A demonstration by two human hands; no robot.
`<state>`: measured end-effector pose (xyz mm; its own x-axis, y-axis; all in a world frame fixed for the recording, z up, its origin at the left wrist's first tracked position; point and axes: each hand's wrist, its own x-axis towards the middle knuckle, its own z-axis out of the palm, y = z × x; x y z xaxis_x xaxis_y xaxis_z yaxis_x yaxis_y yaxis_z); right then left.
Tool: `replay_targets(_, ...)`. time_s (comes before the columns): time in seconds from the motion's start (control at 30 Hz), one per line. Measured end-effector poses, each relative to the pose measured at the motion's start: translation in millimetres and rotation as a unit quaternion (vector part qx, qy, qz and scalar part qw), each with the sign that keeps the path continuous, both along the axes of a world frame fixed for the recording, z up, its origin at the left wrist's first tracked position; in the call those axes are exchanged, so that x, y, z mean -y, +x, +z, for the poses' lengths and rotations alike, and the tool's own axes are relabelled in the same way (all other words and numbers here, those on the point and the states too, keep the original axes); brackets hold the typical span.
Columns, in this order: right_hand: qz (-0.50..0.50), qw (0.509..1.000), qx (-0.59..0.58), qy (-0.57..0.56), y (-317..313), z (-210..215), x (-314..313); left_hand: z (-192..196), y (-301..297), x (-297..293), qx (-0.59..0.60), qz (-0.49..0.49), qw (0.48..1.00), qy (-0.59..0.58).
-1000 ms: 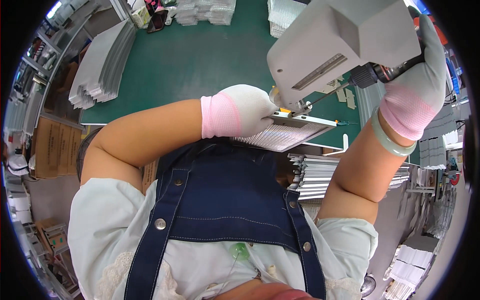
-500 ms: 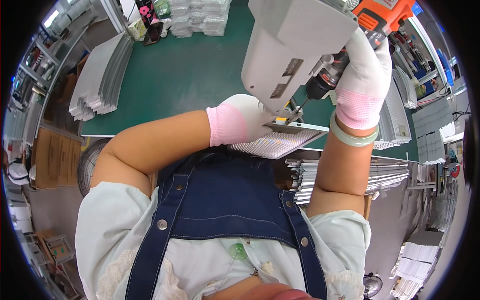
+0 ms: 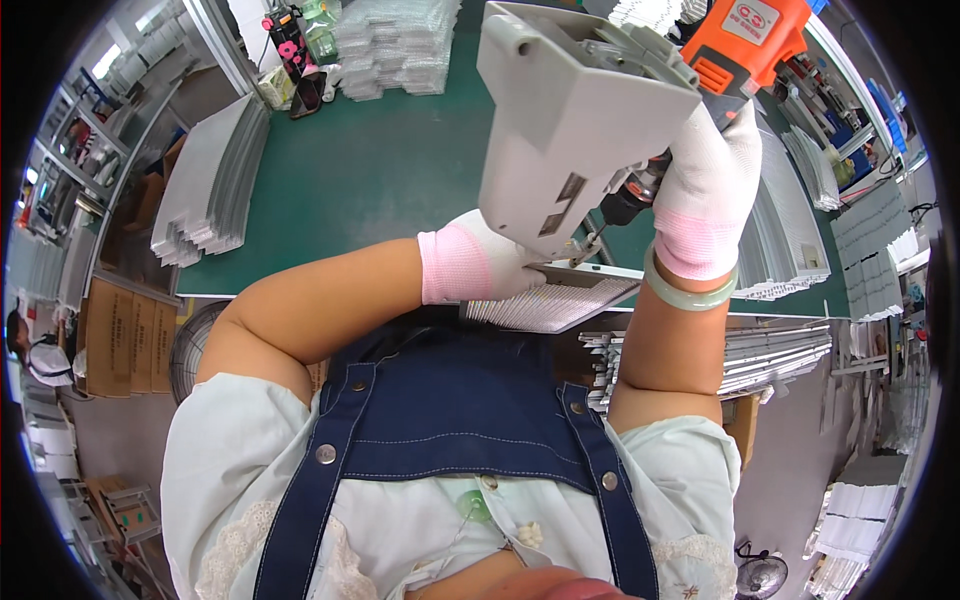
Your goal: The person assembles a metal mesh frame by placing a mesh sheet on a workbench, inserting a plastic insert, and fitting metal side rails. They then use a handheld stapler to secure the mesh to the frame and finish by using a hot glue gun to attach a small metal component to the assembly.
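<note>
My right hand (image 3: 705, 190), in a white glove with a pink cuff, is wrapped round an orange and black cordless drill (image 3: 748, 45). The black chuck (image 3: 626, 203) points down and left, with a thin bit reaching the far edge of a framed mesh panel (image 3: 550, 303). My gloved left hand (image 3: 490, 262) is closed on that panel's left end, tilted at the table's near edge. A light-grey plastic housing (image 3: 560, 130) stands over the panel beside the drill. It hides some of my left fingers and the spot where the bit meets the panel.
On the green table (image 3: 370, 165) stand a stack of grey sheet parts (image 3: 215, 175) at left, clear bubble-wrap packs (image 3: 395, 45) at the back, a phone (image 3: 307, 93), and more stacked panels (image 3: 785, 225) at right. Metal strips (image 3: 770, 350) lie below the table's right edge.
The whole view has shifted slightly downward. My right hand and the drill have moved a little left, and more of the housing's top shows. My left hand still grips the panel.
</note>
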<state>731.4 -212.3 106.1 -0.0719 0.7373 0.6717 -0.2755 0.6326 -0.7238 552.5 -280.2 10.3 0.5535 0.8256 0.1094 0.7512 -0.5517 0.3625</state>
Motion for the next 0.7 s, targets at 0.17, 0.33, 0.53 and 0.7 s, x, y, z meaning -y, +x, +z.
replay_targets(0.17, -0.079, 0.997, 0.016, 0.002, -12, 9, 13, 4, -2, 0, -0.063, 0.005, 0.998, -0.006)
replay_targets(0.33, -0.112, 0.992, 0.039, -0.043, -7, 45, 0, 10, -5, 6, -0.013, 0.004, 1.000, -0.017)
replay_targets(0.53, -0.166, 0.985, 0.050, 0.025, 0, 97, -46, 31, -35, 53, 0.012, 0.019, 0.998, -0.056)
replay_targets(0.7, -0.214, 0.960, 0.133, 0.119, 15, 87, -62, 93, -100, 93, 0.055, 0.130, 0.983, 0.118)
